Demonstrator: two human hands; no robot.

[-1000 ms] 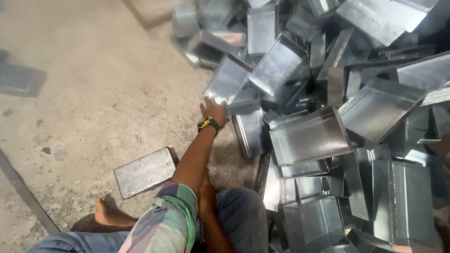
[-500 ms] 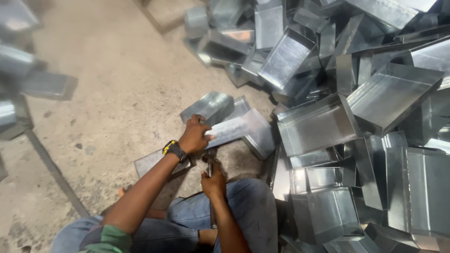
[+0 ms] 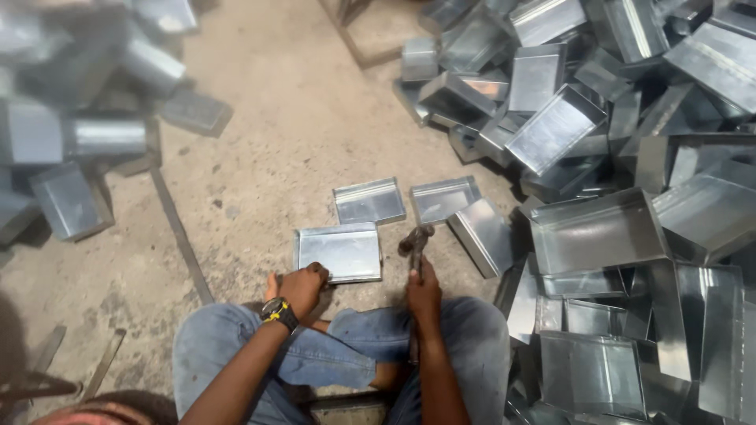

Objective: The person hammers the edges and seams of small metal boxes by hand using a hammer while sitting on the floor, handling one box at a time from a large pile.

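My left hand (image 3: 302,287) is clamped on the near edge of a thin metal tray (image 3: 339,252); light, stiff, probably sharp-edged; right hand (image 3: 424,293) is wrapped round a hammer (image 3: 415,240).

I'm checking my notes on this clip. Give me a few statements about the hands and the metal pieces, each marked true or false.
1. The right hand holds a hammer. True.
2. The left hand grips the near edge of a flat metal tray on the floor. True.
3. The left wrist is bare. False: it wears a wristwatch.
4. The big pile of metal boxes lies to the person's left. False: it lies to the right.
5. The hammer head rests on the tray. False: it is beside the tray.
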